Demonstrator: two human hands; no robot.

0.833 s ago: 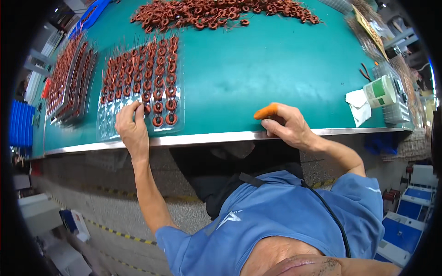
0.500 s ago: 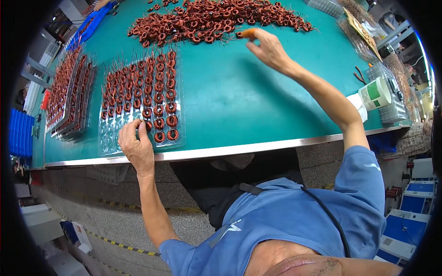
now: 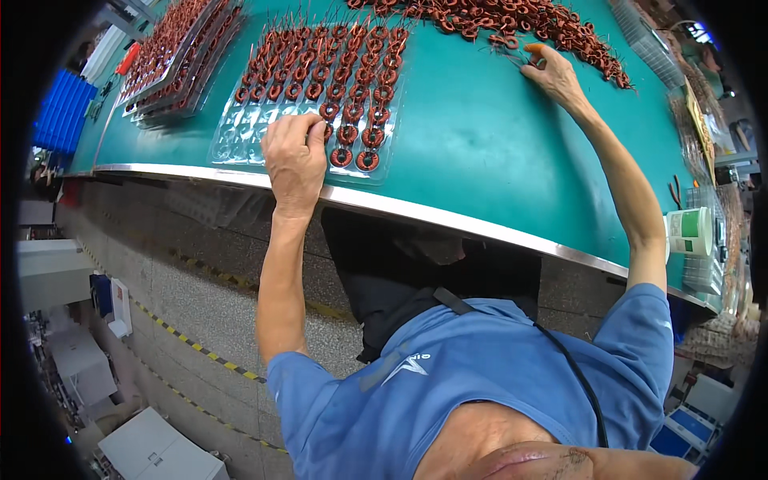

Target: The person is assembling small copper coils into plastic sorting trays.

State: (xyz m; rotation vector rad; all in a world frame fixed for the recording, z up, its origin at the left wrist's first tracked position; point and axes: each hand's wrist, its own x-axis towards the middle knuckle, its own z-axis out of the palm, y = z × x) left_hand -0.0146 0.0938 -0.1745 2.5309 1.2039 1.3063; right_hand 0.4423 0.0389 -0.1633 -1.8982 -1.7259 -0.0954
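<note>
The left hand point(image 3: 294, 154) lies palm down on the near edge of a clear plastic blister tray point(image 3: 240, 132) that sits on the green work table point(image 3: 480, 136). Its fingers are curled together, knuckles up, the tips pressing at a tray pocket just beside the nearest copper-wound ring coils point(image 3: 352, 120). Whether anything is pinched under them cannot be told. The forearm runs straight back to the body, over the table's metal front edge.

The right arm is stretched far out across the table. The right hand point(image 3: 550, 74) reaches the edge of a loose heap of copper-wound ring coils point(image 3: 512, 20) at the far side, fingers slightly spread and bent down onto the coils, an orange cot on one fingertip. A firm hold on a coil cannot be made out.

The tray shows about seven rows of coils, several in each; the near-left pockets are unfilled. An exact count is not possible. At the far left is one stack of filled trays point(image 3: 172, 52). One white-and-green cylindrical container point(image 3: 688, 232) stands at the right edge.
</note>
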